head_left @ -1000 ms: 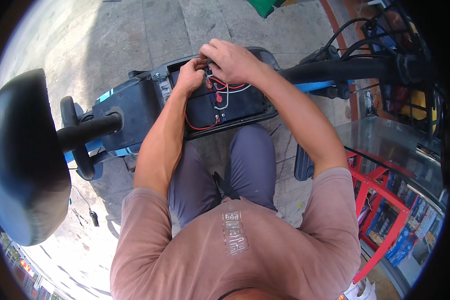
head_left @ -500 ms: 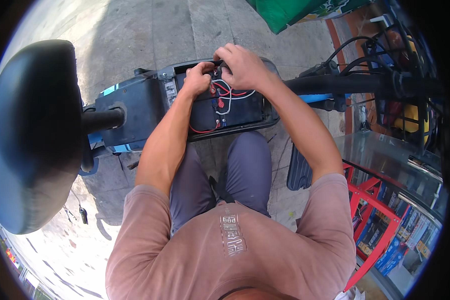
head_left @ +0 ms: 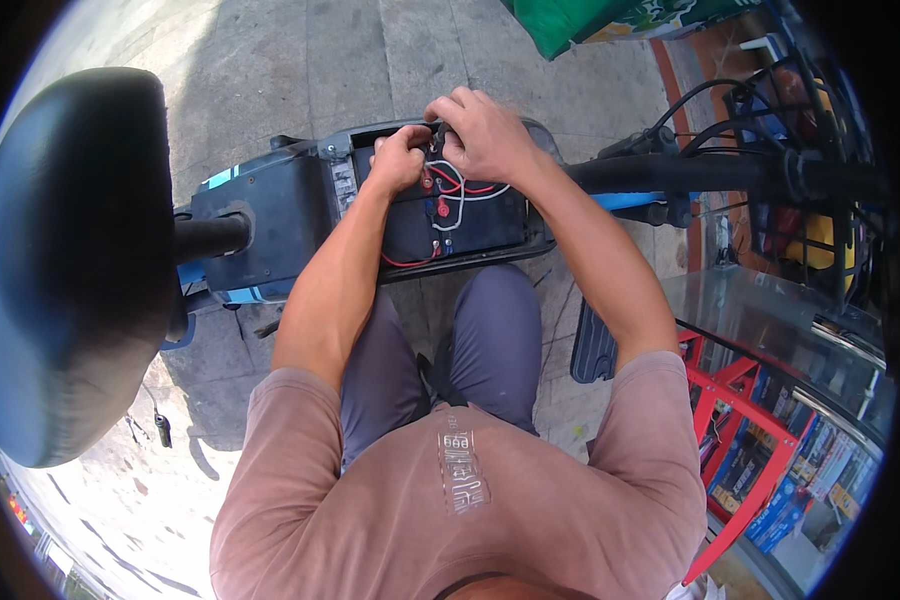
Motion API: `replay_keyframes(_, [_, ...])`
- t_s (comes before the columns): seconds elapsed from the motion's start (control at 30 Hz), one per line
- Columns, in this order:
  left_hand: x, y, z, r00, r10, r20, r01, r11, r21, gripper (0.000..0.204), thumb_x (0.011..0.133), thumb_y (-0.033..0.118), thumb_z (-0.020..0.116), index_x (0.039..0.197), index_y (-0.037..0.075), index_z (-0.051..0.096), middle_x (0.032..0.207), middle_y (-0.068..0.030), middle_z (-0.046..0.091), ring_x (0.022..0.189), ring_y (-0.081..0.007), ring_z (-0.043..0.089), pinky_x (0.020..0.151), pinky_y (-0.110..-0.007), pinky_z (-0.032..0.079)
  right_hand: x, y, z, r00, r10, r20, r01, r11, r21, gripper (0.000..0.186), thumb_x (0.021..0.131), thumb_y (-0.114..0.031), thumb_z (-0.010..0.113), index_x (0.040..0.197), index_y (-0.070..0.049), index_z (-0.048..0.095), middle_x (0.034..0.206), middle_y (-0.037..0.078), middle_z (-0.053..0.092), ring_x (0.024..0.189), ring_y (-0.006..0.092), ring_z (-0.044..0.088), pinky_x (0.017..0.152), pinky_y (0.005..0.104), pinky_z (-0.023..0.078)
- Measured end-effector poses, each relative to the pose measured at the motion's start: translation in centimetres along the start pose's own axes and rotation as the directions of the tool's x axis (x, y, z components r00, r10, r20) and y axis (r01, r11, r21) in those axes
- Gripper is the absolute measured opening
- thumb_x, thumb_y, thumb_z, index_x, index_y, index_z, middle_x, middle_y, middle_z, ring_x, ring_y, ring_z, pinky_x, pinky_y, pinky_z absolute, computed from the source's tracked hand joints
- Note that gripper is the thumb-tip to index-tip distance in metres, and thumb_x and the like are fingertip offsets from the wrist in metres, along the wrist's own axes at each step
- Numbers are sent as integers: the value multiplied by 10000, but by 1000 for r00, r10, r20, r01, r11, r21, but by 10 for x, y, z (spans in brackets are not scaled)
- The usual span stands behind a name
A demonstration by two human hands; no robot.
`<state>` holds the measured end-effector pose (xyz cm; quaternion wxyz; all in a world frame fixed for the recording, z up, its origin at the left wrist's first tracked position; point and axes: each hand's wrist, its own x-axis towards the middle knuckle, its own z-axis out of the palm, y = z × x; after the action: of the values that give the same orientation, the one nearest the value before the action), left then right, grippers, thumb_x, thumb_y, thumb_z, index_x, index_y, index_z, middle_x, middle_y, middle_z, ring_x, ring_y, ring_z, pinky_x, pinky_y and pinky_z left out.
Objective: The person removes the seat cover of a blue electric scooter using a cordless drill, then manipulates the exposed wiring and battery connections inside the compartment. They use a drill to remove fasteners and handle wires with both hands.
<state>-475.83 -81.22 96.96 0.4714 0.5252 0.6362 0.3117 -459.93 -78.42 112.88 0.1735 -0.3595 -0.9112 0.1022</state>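
An electric bike's open battery compartment point(head_left: 541, 245) lies in front of me, with black batteries point(head_left: 495, 222) inside. Over its far side, my left hand point(head_left: 400, 158) is closed, fingertips together at a small dark piece I cannot make out. My right hand point(head_left: 482, 135) faces it from the right, thumb and fingers curled around the same dark spot; its fingers hide most of what they grip. Just below the hands, white wire point(head_left: 461, 212) loops over the batteries. Red wires point(head_left: 478, 188) and red terminal covers point(head_left: 442, 206) sit near the middle.
A black saddle point(head_left: 70, 270) stands at the left on its post point(head_left: 210, 236). The black stem point(head_left: 670, 170) and wire basket point(head_left: 820, 230) are at the right. A glass case point(head_left: 770, 310) with a red frame point(head_left: 745, 400) stands at lower right. Green fabric point(head_left: 570, 25) hangs above.
Both hands stay together at the same spot, with only a slight shift of the right fingers. My view has moved slightly.
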Motion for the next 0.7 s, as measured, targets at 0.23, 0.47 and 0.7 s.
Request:
replay_keyframes(0.23, [-10,6,6,987,105,-125,-86,985,152,341,857,149,551,1166,164,695,1142,-36,714,1082,-306,603,1011,-413,421,2,8,-11,987,158,19,-158,987,-20,293,890,-390,601,1023,-131,632,847,133,709,826,385,675,721,498,532])
replay_keyframes(0.47, [-12,17,14,932,281,-229,-181,908,378,246,848,192,650,1081,145,716,1050,-80,719,978,-341,611,916,-436,467,9,10,-15,977,152,148,-135,984,-118,287,877,-363,609,1017,-114,630,892,139,703,881,363,674,769,495,532])
replay_keyframes(0.7, [-13,13,13,908,370,-196,-249,854,456,219,813,194,658,1014,177,745,980,-46,715,924,-322,612,877,-411,491,4,9,-4,968,237,82,-224,964,-141,216,865,-314,600,936,-111,610,814,148,689,809,384,670,692,507,539])
